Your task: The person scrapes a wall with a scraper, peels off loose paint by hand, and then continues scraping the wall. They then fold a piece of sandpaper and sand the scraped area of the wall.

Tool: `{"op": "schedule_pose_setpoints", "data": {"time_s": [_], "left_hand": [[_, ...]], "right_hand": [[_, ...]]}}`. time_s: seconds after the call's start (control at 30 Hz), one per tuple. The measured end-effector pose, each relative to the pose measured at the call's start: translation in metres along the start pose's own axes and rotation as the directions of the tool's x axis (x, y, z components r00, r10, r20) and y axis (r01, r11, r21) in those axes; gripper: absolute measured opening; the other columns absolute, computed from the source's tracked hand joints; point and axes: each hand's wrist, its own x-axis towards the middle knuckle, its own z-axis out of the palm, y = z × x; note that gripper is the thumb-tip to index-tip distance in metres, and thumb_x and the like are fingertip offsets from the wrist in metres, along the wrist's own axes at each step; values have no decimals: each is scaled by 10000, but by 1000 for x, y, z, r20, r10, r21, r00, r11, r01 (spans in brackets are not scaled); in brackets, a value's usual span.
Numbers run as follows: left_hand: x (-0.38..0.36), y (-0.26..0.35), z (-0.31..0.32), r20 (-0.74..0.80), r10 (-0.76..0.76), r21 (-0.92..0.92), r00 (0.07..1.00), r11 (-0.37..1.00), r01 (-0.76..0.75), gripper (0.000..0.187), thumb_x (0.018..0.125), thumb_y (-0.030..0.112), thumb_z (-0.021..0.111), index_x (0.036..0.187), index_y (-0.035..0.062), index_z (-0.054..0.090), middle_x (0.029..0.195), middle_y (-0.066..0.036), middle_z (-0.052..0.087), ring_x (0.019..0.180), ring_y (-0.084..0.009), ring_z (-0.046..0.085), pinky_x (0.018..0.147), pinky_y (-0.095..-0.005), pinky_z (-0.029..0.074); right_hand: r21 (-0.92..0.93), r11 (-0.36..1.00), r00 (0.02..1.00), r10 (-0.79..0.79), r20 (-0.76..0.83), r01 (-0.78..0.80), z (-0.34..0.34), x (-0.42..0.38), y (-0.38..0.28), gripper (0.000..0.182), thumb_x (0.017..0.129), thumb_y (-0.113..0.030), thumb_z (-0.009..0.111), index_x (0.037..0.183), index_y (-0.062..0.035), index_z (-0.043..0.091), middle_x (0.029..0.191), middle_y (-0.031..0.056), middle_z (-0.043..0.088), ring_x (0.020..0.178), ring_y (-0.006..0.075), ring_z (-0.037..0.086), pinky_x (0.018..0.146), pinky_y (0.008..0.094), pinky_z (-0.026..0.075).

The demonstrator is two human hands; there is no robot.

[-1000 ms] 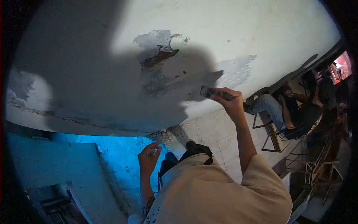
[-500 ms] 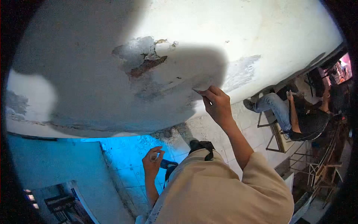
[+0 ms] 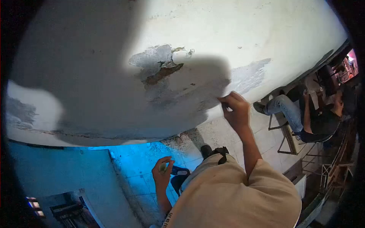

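Note:
My right hand is raised to the white wall, thumb and fingers pinched on a small thin piece whose kind I cannot make out. Its tip is at or close to the grey, scraped area. Left of that hand, the wall has a broken patch with brown material showing where the plaster is gone. My left hand is low, beside my body, its fingers curled around a small, round, pale object that I cannot identify.
A person in jeans sits at the right by a metal-framed stool. Crumbled debris lies along the wall's foot on the tiled floor. Blue light falls at lower left, near a doorway. My shadow covers much of the wall.
My right hand has shifted right and slightly down in view, and the thin piece shows less. The view itself has moved, so the wall patches sit further right and lower. My left hand still holds the round object.

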Motion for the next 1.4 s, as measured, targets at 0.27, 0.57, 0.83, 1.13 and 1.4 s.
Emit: {"op": "schedule_pose_setpoints", "data": {"time_s": [0.27,0.57,0.83,1.13,1.4], "left_hand": [[5,1,4,-59,-75,-83,995,994,70,161,810,70,670,964,41,635,832,-34,636,549,-29,475,451,-200,361],[6,9,5,-38,-10,-45,999,999,8,153,803,88,688,941,39,642,846,-47,634,657,-75,549,524,-221,438],[1,6,-2,-64,11,-32,998,999,-13,197,800,123,695,973,53,633,824,-33,633,552,-61,502,474,-231,423],[-10,9,-1,-124,56,-60,991,996,-64,176,813,110,682,967,40,634,817,-36,640,555,-64,512,483,-218,411],[-19,-6,-4,-187,28,-82,982,996,-44,160,815,83,672,966,45,637,840,-39,648,577,-57,521,473,-213,403]], "right_hand": [[-99,980,985,-172,-4,170,0,0,6,136,648,83,641,722,-22,597,667,89,534,588,229,572,529,315,461],[-195,964,984,-177,23,178,9,-2,-3,106,678,23,655,746,-48,616,678,72,546,634,233,589,564,337,483],[-199,963,983,-174,58,182,21,0,5,95,691,36,628,726,-51,614,720,73,565,672,257,595,575,337,476],[-269,909,937,-259,236,319,57,-15,31,127,660,3,634,771,-53,658,809,97,615,784,278,610,679,378,498],[-179,968,984,-177,-4,173,9,-1,-3,136,642,46,637,722,-55,592,732,74,555,668,255,590,584,349,482]]}}
